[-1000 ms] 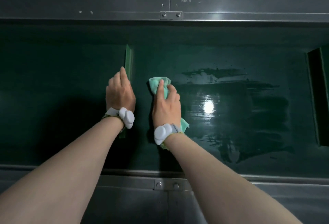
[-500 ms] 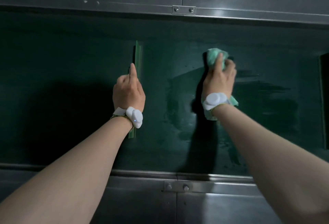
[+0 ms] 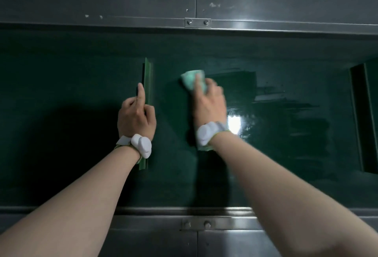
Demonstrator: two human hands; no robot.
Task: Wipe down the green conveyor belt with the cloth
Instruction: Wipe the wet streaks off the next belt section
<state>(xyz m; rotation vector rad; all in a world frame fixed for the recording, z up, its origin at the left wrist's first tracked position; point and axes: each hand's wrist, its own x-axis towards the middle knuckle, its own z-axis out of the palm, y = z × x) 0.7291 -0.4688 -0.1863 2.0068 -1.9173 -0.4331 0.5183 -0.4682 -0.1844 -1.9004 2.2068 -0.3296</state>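
The dark green conveyor belt (image 3: 81, 97) runs across the view between two metal rails. My right hand (image 3: 208, 105) holds a light green cloth (image 3: 192, 79) down on the belt near its far middle, blurred by motion; the cloth's tail shows under my wrist. Wet streaks and a bright glare (image 3: 235, 124) lie on the belt just right of that hand. My left hand (image 3: 136, 113) sits on a raised green cleat (image 3: 148, 81), index finger straight along it, the other fingers and thumb curled at its sides.
A steel side rail with a bolted joint plate (image 3: 197, 22) borders the belt's far edge, and another rail (image 3: 196, 224) borders the near edge. A second cleat (image 3: 360, 113) stands on the belt at the right. Metal panels rise behind the far rail.
My right hand swept the cloth out to the right, then back left toward the cleat. The left hand stayed on the cleat, and its fingers curled more.
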